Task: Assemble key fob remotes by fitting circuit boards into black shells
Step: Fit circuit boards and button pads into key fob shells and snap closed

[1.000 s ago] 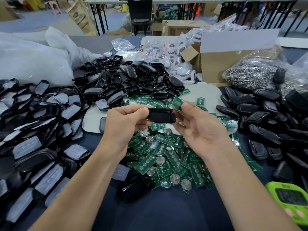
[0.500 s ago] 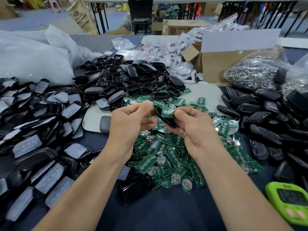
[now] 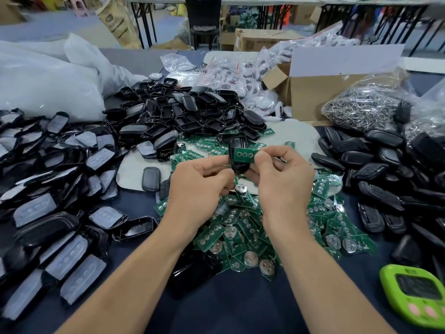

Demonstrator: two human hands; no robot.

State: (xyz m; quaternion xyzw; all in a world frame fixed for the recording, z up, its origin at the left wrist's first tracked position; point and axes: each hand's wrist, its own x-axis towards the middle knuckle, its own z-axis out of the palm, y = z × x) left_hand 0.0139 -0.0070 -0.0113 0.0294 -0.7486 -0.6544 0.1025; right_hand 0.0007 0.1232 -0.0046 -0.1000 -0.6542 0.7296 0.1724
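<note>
Dark-blue worktop (image 3: 137, 203), parts heaped everywhere. Held up over the middle, the green circuit board (image 3: 243, 154) is pinched in my right grip (image 3: 281, 179) and laid across the black shell (image 3: 237, 143), which my left grip (image 3: 204, 182) pinches from the side. Both grips are curled tight on their parts. My tip: square the board to the shell's rim first, then press evenly, no forcing. Loose boards (image 3: 240, 227) are piled right underneath, empty shells (image 3: 192, 112) behind.

Green circuit board (image 3: 243, 155) with three silver dots; black shell (image 3: 237, 165); lime-green timer (image 3: 416, 295); dark blue counter (image 3: 240, 307).
</note>
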